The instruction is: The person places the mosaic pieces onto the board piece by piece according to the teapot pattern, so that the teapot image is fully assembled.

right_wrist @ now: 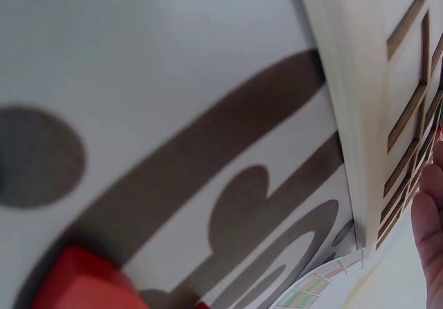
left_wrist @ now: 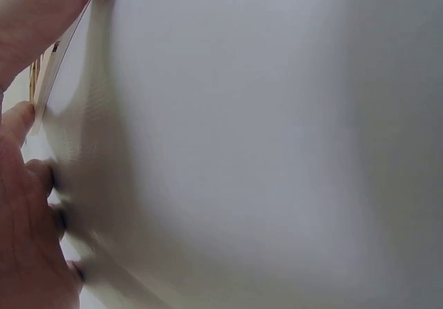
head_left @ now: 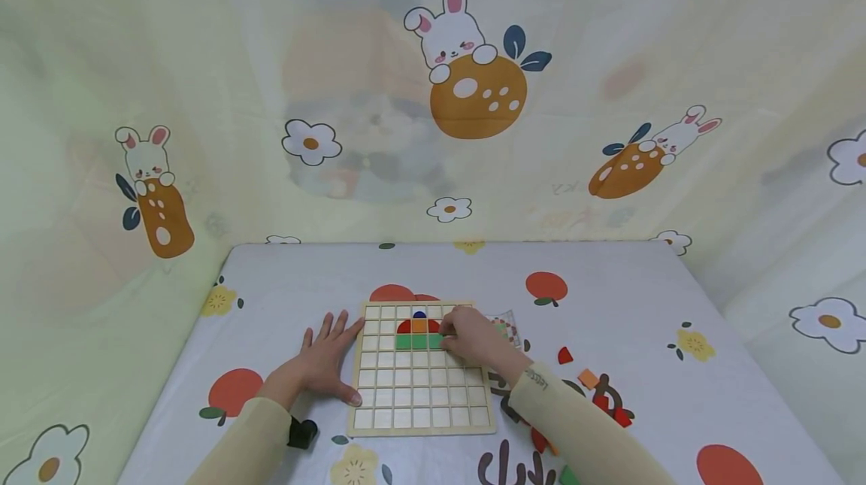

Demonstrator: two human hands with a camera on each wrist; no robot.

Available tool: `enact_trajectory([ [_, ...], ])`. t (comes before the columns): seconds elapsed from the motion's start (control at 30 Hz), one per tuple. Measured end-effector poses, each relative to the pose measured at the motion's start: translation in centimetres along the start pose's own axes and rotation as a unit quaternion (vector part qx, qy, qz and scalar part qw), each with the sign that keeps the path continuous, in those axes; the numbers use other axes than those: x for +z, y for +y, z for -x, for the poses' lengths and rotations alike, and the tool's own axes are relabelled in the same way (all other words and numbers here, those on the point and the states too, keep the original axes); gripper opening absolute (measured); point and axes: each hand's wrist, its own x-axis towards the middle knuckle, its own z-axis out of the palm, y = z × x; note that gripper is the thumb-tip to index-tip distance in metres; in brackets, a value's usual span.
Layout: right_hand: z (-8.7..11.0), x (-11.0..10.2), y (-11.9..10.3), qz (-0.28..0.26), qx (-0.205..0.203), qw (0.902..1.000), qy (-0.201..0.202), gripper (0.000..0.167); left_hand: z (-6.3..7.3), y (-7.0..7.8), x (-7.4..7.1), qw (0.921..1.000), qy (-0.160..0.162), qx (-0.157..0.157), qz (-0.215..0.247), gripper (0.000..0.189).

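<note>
A wooden grid board [head_left: 422, 431] lies flat on the table, its upper cells filled with small coloured blocks. They form a blue piece [head_left: 419, 314] on top, an orange square [head_left: 419, 325] between red curved blocks [head_left: 404, 327], and a row of green blocks [head_left: 411, 341]. My left hand [head_left: 323, 361] has its fingers spread, with thumb and index fingertip touching the board's left edge. Over the upper right of the board, my right hand [head_left: 476, 338] has bent fingers pinching the right red block [head_left: 434, 326], partly hidden by the fingertips.
Right of the board lie loose blocks, among them a red one [head_left: 564, 356] and an orange one [head_left: 588, 378]; others are partly behind the right sleeve [head_left: 575, 417]. A printed pattern card [head_left: 509, 323] sticks out beyond the right hand. A printed curtain [head_left: 379, 192] stands behind the table.
</note>
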Motion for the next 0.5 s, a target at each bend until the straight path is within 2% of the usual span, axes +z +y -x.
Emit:
enact_trajectory([
  [0.27, 0.24, -0.25, -0.27, 0.004, -0.015, 0.9999, -0.004, 0.009, 0.12, 0.05, -0.08, 1.0, 0.0, 0.002, 0.008, 0.133],
  [0.5, 0.4, -0.27, 0.22, -0.022, -0.031, 0.9993, 0.003, 0.013, 0.26, 0.17, -0.27, 0.9999, 0.0, 0.002, 0.01, 0.133],
])
